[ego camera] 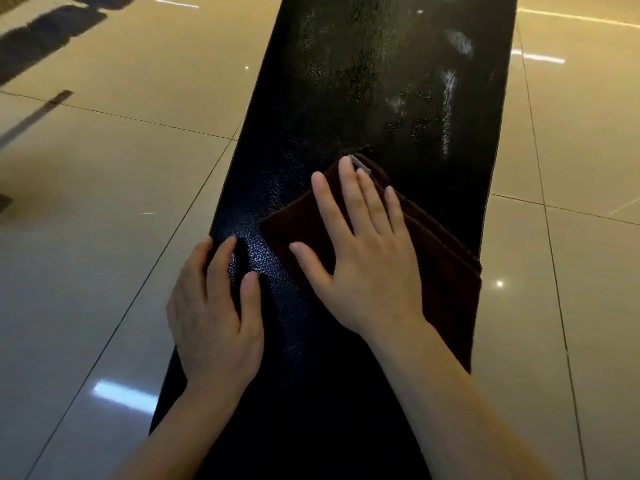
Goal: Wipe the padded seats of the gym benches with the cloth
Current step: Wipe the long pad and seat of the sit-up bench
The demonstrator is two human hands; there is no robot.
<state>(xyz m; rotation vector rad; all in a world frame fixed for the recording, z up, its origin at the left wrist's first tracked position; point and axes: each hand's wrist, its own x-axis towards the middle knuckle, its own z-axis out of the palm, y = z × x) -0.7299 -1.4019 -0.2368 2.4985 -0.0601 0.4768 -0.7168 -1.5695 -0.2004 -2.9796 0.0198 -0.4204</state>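
Nearest me, my left hand (pixel 214 306) rests flat on the near left edge of the black padded seat (pixel 346 98), fingers straight. Just beyond, my right hand (pixel 363 251) presses with spread, straight fingers on the folded brown cloth (pixel 446 271), which lies on the seat's right side. Farther up, the seat shows pale wet streaks (pixel 450 95). Glossy floor tiles (pixel 104 168) lie on both sides.

Dim warm light, ceiling-lamp glare on glossy floor tiles (pixel 104 237), soft focus, wide-angle bending at edges
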